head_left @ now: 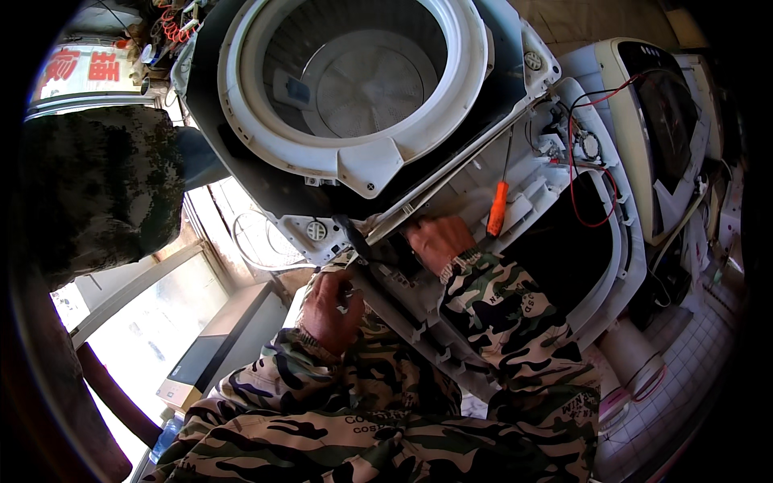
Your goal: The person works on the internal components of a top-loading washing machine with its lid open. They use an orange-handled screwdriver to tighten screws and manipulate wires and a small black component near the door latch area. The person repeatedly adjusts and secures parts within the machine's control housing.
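Observation:
A top-loading washing machine (358, 173) stands before me with its round tub open. Its detached white top panel (636, 266) lies underside up at the right, leaning against the machine's near edge. My right hand (439, 241) reaches into the panel's near-left end with bent fingers, beside a dark part; the fingertips are hidden. My left hand (332, 307) is curled closed just below the machine's near corner, and what it holds, if anything, cannot be made out. A black handle-like piece (350, 235) lies over that corner, above my left hand. An orange-handled screwdriver (498, 209) rests on the panel.
Red and black wires (573, 161) loop over the panel's far end. Another appliance with a dark front (660, 105) stands at the right. At the left are a camouflage-covered thing (105, 185) and a box-shaped unit (213, 346). A white hose (241, 249) curves beside the machine.

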Available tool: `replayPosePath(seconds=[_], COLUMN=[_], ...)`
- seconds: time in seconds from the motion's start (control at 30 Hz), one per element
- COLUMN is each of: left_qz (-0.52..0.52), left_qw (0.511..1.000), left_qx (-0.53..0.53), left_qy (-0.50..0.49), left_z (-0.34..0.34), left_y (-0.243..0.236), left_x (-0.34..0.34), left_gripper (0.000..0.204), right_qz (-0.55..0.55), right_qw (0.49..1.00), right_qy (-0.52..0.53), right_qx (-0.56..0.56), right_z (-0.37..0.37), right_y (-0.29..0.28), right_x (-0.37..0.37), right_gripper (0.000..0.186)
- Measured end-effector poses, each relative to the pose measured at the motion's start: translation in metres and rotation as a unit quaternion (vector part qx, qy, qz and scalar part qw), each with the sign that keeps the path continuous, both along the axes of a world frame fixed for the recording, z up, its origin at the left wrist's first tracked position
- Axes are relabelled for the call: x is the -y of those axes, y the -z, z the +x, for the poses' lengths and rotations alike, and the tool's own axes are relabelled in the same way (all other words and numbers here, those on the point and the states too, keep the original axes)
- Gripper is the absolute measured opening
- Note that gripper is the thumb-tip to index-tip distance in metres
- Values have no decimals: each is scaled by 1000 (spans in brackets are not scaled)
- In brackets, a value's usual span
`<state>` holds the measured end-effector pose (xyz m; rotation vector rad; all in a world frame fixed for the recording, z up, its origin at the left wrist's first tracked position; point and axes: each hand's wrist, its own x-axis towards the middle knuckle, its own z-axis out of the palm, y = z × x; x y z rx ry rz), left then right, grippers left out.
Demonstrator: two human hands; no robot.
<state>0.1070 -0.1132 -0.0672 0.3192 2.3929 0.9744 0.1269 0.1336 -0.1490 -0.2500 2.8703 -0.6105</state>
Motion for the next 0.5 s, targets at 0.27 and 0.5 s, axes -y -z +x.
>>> replayPosePath(seconds=[0.27,0.5], left_qz=[9,6], left_qw=[998,998], left_qx=[18,24], left_qy=[53,57], left_z=[-1,-6], left_y=[1,-2], left_x=[-6,-10], left_gripper=[30,29], right_qz=[-17,5], right_qw=[1000,999], right_qy=[12,11], right_qx=[5,34], right_z=[1,1], right_y=[0,-9], right_x=[-4,-3], right_gripper=[7,6])
